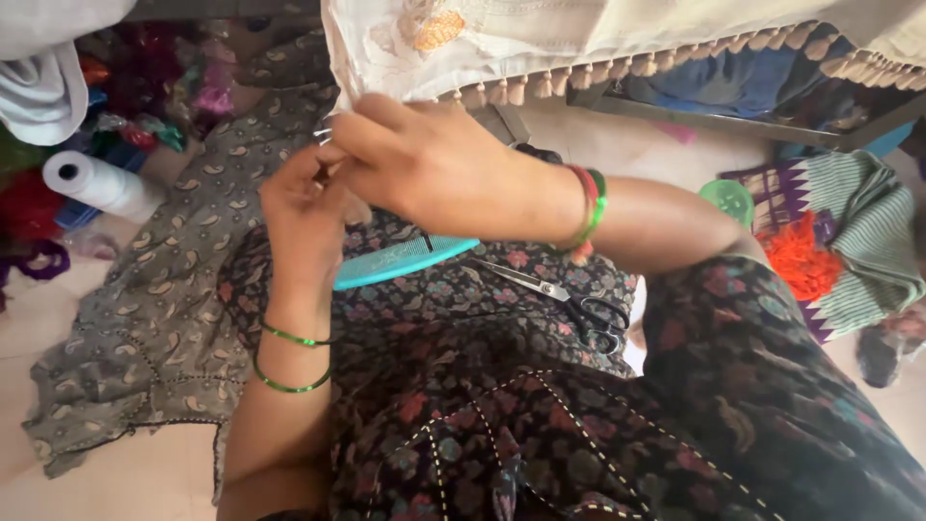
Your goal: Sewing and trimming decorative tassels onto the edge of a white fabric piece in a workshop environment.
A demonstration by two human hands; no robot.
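My left hand (304,212) and my right hand (424,164) meet at the lower edge of a cream cloth (579,39) with a row of small tan tassels (502,92). Both hands pinch at the fringe near the cloth's left corner. Something thin and metallic shows between the fingertips, too small to name. An orange embroidered motif (439,29) sits on the cloth above my hands. Green bangles ring my left wrist, red and green ones my right. A turquoise flat tool (405,260) and black-handled scissors (579,304) lie on my lap below the hands.
A grey patterned cloth (145,309) spreads over the floor at left. A white thread cone (96,183) and piles of coloured fabric lie far left. At right are a green round lid (728,198), an orange tuft (801,260) and a striped green and purple cloth (858,241).
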